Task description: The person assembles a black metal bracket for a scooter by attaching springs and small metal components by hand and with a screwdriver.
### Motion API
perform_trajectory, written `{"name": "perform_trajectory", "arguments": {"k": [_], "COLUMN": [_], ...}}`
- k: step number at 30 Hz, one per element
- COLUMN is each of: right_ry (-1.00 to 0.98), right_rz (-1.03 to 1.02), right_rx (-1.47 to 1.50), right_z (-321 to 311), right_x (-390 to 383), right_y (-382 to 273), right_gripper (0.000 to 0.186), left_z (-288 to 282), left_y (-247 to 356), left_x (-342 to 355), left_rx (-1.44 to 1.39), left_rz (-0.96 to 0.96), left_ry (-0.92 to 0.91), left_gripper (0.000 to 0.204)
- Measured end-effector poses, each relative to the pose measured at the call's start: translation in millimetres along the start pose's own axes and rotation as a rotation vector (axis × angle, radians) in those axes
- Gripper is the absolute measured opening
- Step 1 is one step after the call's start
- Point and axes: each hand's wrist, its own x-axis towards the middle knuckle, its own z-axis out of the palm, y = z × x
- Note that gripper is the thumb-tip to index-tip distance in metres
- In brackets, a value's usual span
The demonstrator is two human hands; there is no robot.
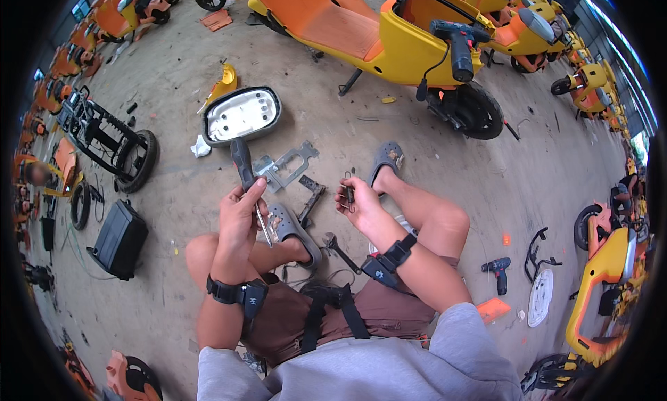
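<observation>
**Screwdriver (242, 166) in the left hand (238, 212), small hooked spring (349, 194) in the right hand (364, 206)**

The largest thing before the seated person is a yellow and orange scooter (406, 60), standing at the far side, its black wheel (479, 110) toward the right. Another yellow scooter (601, 283) stands at the right edge. At the far left is a stripped black scooter frame (104, 133) with one wheel; nearer on that side, a black case (119, 240) rests on the concrete floor (174, 199).

Beyond the left hand lies an oval dark-rimmed shell (243, 115) with a pale inside, just beside a yellow curved panel piece (224, 83). A flat metal bracket (292, 166) lies between the shell and the feet, with a dark bracket (310, 196) nearer. To the right, a cordless drill (497, 272) lies near a white oval plate (540, 298). An adjustable wrench (342, 251) is on the floor between the legs.

The left hand's thumb and curled fingers grip the screwdriver near where handle meets shaft; its dark handle points far, its tip near and slightly right. The right hand's thumb and fingers pinch the spring, which is held above the floor, apart from the screwdriver. Part of the spring is hidden by the fingers.
</observation>
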Motion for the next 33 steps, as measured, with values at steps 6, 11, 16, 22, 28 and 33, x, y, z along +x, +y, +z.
{"name": "perform_trajectory", "arguments": {"k": [6,11,16,22,28,33], "right_ry": [0.476,0.518,0.398,0.447,0.344,0.302], "right_rz": [-0.301,-0.394,-0.387,-0.378,-0.389,-0.425], "right_rx": [-0.686,-1.258,-1.486,-1.353,-1.373,-1.352], "right_z": [-68.5,-66.0,-63.1,-75.7,-99.7,-103.6], "right_x": [202.8,252.3,254.1,245.9,237.3,232.7], "right_y": [71.9,125.4,126.1,115.7,98.7,99.7], "right_gripper": [0.023,0.046,0.061,0.054,0.046,0.048], "left_z": [-8.7,-31.1,-21.4,-1.1,15.4,13.6], "left_y": [6.4,7.3,-3.6,-10.8,3.4,-0.7], "left_x": [8.3,3.2,14.4,23.6,-4.4,7.2], "left_rx": [-0.128,-0.075,0.005,0.147,0.129,0.079], "left_rz": [0.013,-0.050,-0.124,-0.108,-0.085,-0.102], "left_ry": [0.019,0.211,0.352,0.296,0.196,0.216], "left_gripper": [0.030,0.028,0.028,0.026,0.027,0.029]}}
